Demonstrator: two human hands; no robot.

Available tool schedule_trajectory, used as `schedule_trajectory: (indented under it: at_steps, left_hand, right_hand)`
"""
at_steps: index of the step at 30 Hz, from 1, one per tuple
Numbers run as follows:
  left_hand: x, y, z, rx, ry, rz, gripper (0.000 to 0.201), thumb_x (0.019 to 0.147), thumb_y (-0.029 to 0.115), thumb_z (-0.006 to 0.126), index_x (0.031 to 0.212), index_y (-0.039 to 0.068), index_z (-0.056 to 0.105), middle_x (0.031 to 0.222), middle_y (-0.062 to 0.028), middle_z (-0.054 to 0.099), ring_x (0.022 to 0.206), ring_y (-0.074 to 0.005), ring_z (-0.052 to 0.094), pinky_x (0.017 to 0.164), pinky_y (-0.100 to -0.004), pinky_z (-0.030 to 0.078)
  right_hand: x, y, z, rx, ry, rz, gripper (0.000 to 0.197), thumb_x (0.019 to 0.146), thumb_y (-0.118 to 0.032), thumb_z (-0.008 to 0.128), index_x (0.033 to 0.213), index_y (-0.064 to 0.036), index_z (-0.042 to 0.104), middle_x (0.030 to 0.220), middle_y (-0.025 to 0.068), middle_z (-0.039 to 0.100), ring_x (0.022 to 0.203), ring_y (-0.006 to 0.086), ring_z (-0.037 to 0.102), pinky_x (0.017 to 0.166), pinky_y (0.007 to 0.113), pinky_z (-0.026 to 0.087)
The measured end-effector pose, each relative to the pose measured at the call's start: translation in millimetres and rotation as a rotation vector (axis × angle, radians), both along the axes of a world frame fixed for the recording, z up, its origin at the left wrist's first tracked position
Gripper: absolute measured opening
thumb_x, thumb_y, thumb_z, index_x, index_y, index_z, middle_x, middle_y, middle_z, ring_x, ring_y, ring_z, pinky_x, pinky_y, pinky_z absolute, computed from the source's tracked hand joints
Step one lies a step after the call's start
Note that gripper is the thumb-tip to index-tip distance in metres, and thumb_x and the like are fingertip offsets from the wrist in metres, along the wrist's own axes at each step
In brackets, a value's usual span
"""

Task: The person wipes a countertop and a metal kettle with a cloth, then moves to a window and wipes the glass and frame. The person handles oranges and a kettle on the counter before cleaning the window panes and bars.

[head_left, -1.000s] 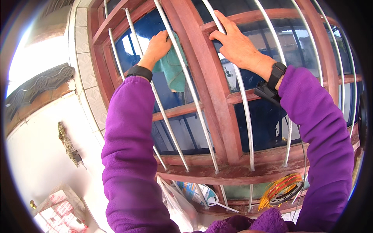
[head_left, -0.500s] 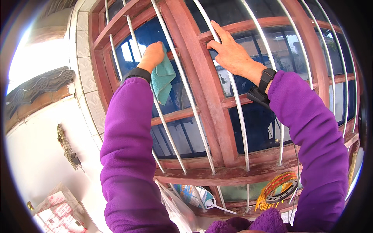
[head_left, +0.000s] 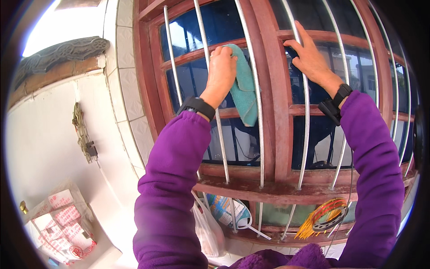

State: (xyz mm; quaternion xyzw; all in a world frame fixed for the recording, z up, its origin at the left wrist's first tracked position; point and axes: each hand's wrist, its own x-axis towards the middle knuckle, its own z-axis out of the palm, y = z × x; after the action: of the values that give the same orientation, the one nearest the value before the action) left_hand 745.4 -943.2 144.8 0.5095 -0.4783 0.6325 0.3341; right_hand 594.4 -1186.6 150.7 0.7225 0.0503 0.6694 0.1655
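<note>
A folded teal cloth [head_left: 244, 85] is gripped in my left hand [head_left: 221, 74], which reaches through the bars toward the glass of the left window sash [head_left: 188, 83]. The cloth hangs down beside the sash's right edge, partly behind a metal bar [head_left: 255, 80]. My left fingers are curled round its upper part. Farther right, my right hand [head_left: 316, 60] rests at another metal bar [head_left: 306, 103], its fingers spread and one stretched up along the bar. No cloth or tool shows in it. Black bands circle both wrists, and a small black device [head_left: 330, 111] hangs below the right one.
Upright bars stand in front of the reddish wooden window frame [head_left: 280, 148]. Below the sill [head_left: 268, 192] are a blue-and-white hand fan [head_left: 228, 210], a ring with yellow fringe [head_left: 327, 215] and a plastic bag [head_left: 208, 228]. A wrapped package [head_left: 65, 224] lies at lower left.
My left hand has moved the cloth lower on the left sash, below a cross rail. My right hand stays at the same bar. The whole view has shifted.
</note>
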Motion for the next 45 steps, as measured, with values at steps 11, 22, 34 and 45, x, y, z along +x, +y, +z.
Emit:
schedule_trajectory:
  at_steps: [11,22,34,45]
  left_hand:
    - [-36,57,-91,0.055,0.377,-0.245,0.016,0.091,0.007,0.054,0.103,-0.002,0.049,0.097,-0.0254,0.056,0.091,-0.0468,0.057,0.077,-0.0478,0.047]
    - [-76,107,-203,0.674,1.247,-0.780,0.041,0.096,0.036,0.061,0.121,0.003,0.054,0.104,-0.0067,0.059,0.096,-0.0139,0.057,0.084,-0.0276,0.046]
    - [-17,129,-209,0.245,1.455,-1.137,0.017,0.094,0.014,0.063,0.106,0.002,0.065,0.095,-0.0062,0.069,0.082,-0.0153,0.067,0.071,-0.0298,0.056]
    - [73,147,-122,-0.473,1.356,-1.206,0.017,0.094,0.019,0.063,0.100,0.004,0.064,0.088,-0.0110,0.066,0.079,-0.0240,0.065,0.072,-0.0355,0.055]
  right_hand:
    - [-55,119,-73,0.270,0.620,0.585,0.041,0.089,-0.022,0.069,0.126,-0.0100,0.058,0.126,0.0046,0.055,0.096,0.0139,0.059,0.083,0.028,0.048]
    - [-25,180,-202,0.903,1.052,1.157,0.018,0.089,0.002,0.058,0.107,-0.0012,0.057,0.094,0.0029,0.066,0.084,0.0084,0.062,0.073,0.023,0.050]
    - [-38,161,-224,1.111,0.974,1.108,0.031,0.097,-0.011,0.059,0.125,-0.0002,0.052,0.097,0.0043,0.066,0.083,0.0107,0.064,0.067,0.022,0.052]
    - [-149,128,-356,1.503,1.531,1.061,0.026,0.096,-0.013,0.064,0.118,-0.0011,0.059,0.100,0.0086,0.069,0.084,0.0139,0.067,0.071,0.025,0.053]
